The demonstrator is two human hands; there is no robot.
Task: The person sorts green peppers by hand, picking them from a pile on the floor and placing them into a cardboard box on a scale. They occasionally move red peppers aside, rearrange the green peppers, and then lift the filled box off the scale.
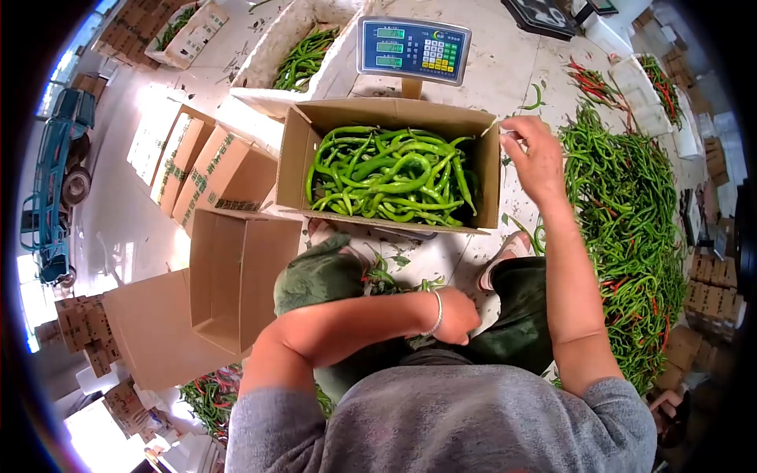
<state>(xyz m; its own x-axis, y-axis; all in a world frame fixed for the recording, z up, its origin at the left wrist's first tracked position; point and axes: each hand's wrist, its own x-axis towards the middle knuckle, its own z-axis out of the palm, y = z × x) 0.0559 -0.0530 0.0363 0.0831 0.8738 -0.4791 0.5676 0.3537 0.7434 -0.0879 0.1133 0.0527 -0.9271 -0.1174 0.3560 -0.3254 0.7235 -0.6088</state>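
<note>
A cardboard box [490, 177] holding long green peppers [394, 173] stands in front of me, with a blue scale display [414, 51] behind it. At the box's upper right corner is my right hand [535, 158], its thumb and forefinger curled close together; whatever may be between them is too small to make out. My left hand [456, 317], with a bracelet at the wrist, is low between my knees. Its fingers are curled and mostly hidden, and I cannot see what they hold. Some loose peppers [380, 274] lie on the floor between my feet.
A big pile of green and red peppers [631, 236] covers the floor at the right. An empty cardboard box [272, 268] and closed cartons [213, 169] are at the left. Behind stands a white foam box [260, 67] with peppers. A blue vehicle [59, 185] is at far left.
</note>
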